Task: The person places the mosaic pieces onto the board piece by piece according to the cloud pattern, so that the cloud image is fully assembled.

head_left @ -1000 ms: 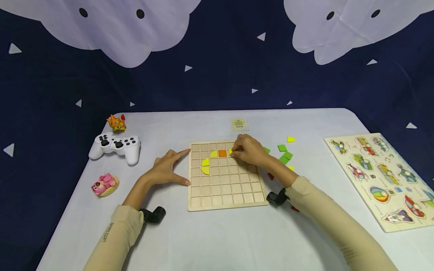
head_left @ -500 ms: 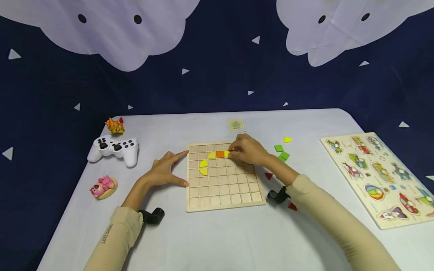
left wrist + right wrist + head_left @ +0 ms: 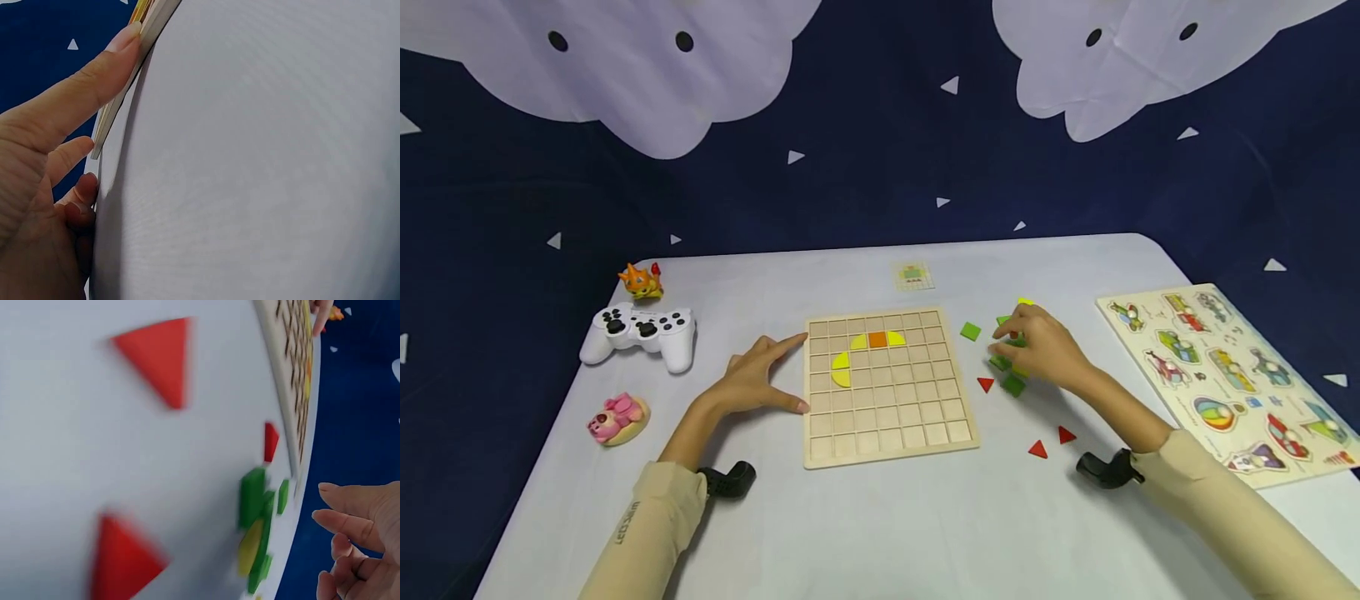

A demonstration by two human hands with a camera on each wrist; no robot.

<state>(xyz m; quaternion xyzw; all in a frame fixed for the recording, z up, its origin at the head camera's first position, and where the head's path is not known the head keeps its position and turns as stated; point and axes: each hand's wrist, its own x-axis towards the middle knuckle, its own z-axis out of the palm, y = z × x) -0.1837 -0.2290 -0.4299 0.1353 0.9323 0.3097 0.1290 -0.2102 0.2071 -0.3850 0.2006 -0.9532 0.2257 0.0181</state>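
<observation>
Could slide the board (image 3: 889, 417), flat near the middle of the tabletop (image 3: 880, 533), askew by pressing unevenly with the left hand (image 3: 748, 383), spread wide against its left edge with thumb and a finger touching the frame and holding nothing. Could then jar the orange square (image 3: 877, 340) and the yellow pieces (image 3: 841, 378), set in cells toward its far left corner and apparently loose. Could catch two bits at once, or scatter the cluster, by closing clumsily with the right hand (image 3: 1045, 350), poised over the green squares (image 3: 1012, 385) between the board and the tabletop's right edge, with thumb and forefinger a small gap apart, other fingers bent, and nothing seen between them. Could also sweep aside the red triangles (image 3: 1037, 450), strewn right of the board, by dropping wrist or sleeve too low. At the tabletop's far left corner, an orange toy (image 3: 642, 282); just nearer, a white controller (image 3: 640, 329); farther down the left edge, a pink bear (image 3: 617, 418). Along the right edge, a puzzle (image 3: 1198, 379). Close to the far edge, beyond the board, a card (image 3: 913, 276), too small to make out. Behind the far edge, a dark blue backdrop (image 3: 865, 200) with white triangles and pale clouds (image 3: 625, 75).
</observation>
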